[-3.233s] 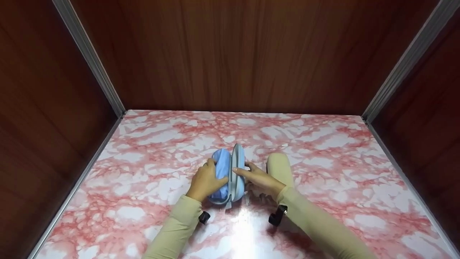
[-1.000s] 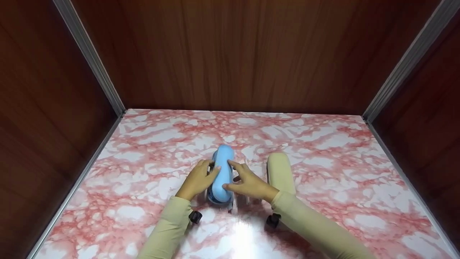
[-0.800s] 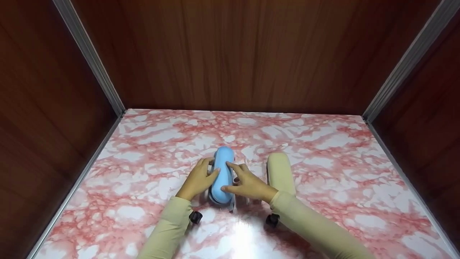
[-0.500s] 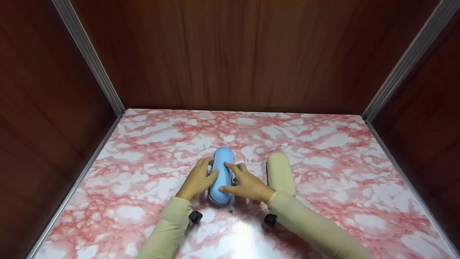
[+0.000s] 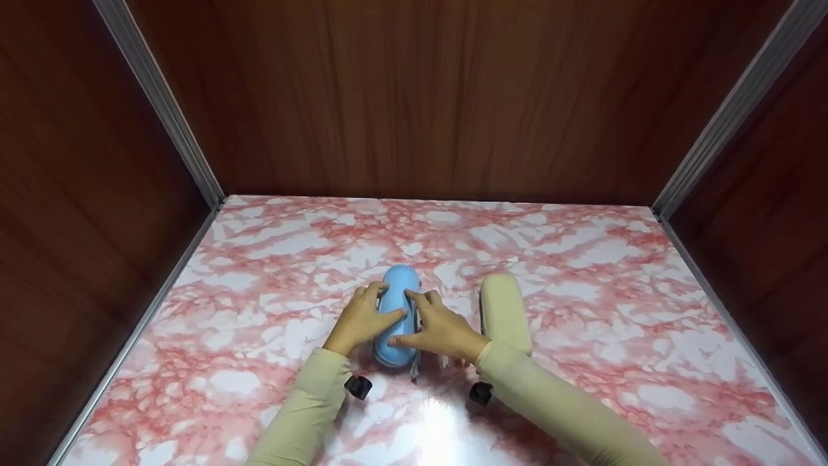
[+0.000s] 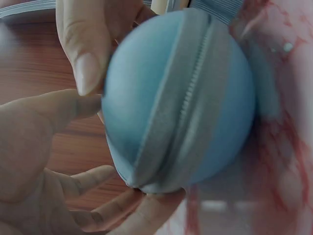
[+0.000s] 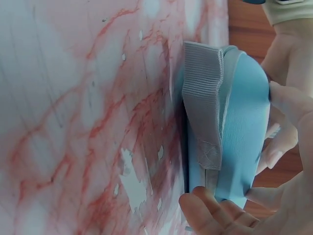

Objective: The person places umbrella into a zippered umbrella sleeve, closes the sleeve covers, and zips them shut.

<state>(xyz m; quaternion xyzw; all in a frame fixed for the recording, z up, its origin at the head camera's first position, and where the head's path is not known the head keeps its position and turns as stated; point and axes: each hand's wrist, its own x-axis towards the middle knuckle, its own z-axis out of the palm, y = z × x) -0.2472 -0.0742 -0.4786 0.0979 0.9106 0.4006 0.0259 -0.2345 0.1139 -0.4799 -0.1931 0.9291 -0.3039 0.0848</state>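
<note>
A light-blue zippered glasses case [image 5: 402, 278] lies lengthwise on the table, its lid down. My left hand [image 5: 362, 321] grips it from the left, thumb across the top and fingers along the side. From the right, my right hand [image 5: 444, 331] holds it with the thumb near the close end and fingers over the lid's edge. The left wrist view shows the case's rounded end [image 6: 134, 93] with a grey zipper band [image 6: 188, 98] round it. A ribbed grey strap [image 7: 203, 93] shows along the side in the right wrist view. The case's inside is hidden.
A beige case [image 5: 506, 309] lies to the right, beside my right forearm. The table [image 5: 259, 272] has a red-and-white marbled top. Dark wood panels [image 5: 414, 103] with metal corner strips stand at the back and both sides.
The blue case stood open with a blue cloth-like item inside; its lid has since come down over it. Both hands have shifted onto the lid, the left thumb further across the top.
</note>
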